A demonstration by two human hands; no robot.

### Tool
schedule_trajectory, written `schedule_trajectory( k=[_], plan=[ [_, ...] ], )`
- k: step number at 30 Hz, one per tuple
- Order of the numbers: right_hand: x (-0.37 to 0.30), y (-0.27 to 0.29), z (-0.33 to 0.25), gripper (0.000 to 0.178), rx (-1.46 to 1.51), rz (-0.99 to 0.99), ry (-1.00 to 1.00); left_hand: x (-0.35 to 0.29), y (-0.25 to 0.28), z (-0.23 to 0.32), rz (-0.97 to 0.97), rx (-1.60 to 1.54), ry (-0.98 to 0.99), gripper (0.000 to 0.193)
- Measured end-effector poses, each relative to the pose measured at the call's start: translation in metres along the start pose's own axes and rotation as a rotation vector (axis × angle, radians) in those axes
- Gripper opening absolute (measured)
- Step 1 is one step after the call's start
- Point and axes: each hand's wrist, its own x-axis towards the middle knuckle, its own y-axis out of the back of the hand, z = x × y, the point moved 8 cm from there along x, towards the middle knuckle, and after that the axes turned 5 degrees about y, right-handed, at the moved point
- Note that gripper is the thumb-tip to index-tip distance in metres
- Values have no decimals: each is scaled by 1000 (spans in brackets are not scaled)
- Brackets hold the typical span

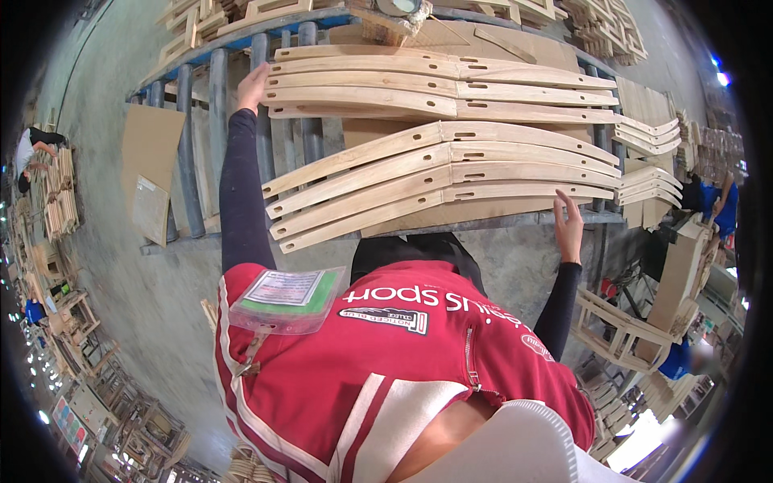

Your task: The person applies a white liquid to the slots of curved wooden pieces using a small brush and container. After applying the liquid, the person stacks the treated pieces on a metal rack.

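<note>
Two groups of pale, bent wooden slats with oval slots lie across the roller conveyor in front of me. My left hand is at the left ends of the far group of slats, its fingers stretched and laid against them. Several slats in the near group lie side by side, angled at their middle joints. Beside the right part of the near group's front edge, my right hand is open with fingers apart. Its fingertips are close to the nearest slat; whether they touch it I cannot tell.
Cardboard lies under the slats on the conveyor rollers. A cardboard sheet rests at the left. More bent slats stand beyond the right end. A wooden frame is at the right, with co-workers farther off on both sides.
</note>
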Motion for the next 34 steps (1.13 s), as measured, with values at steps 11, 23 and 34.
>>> schedule_trajectory(
  k=[11,23,34],
  plan=[
    [101,-47,-34,32,785,-4,-53,26,-170,177,-141,-36,-435,60],
    [342,-310,-154,45,1745,-503,-779,35,-222,182,-9,364,-236,46],
    [364,-248,-140,18,1949,-204,-549,-54,-210,161,-127,-511,40,36]
  ],
)
